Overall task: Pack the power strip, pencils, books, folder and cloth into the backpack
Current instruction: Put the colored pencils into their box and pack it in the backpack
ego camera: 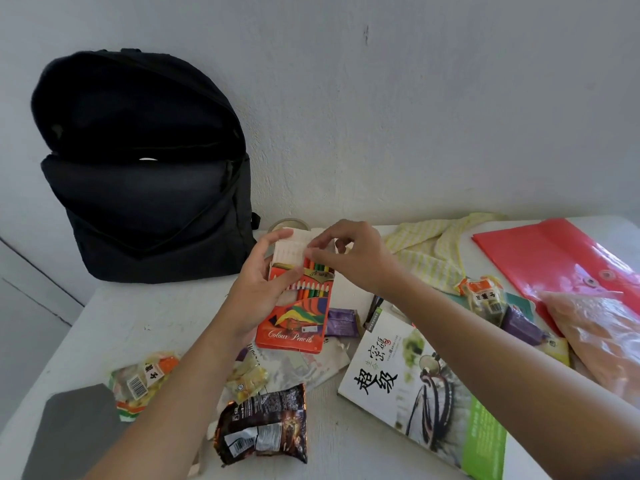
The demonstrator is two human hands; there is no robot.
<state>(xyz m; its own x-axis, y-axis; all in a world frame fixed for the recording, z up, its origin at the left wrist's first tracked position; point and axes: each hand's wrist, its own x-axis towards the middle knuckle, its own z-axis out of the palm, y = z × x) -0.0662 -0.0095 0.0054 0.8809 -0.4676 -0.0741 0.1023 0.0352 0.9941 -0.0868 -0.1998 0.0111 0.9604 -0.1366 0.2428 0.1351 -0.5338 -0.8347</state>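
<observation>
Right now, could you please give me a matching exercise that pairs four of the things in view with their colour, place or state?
Things:
1. backpack
2. pencil box
3. folder
4. book

Descriptions:
A. red, at the far right
B. gripped by the left hand, flap pinched by the right hand
C. lying flat, white and green cover
D. black, standing open at the far left

Pairs: 1-D, 2-B, 3-A, 4-C
</observation>
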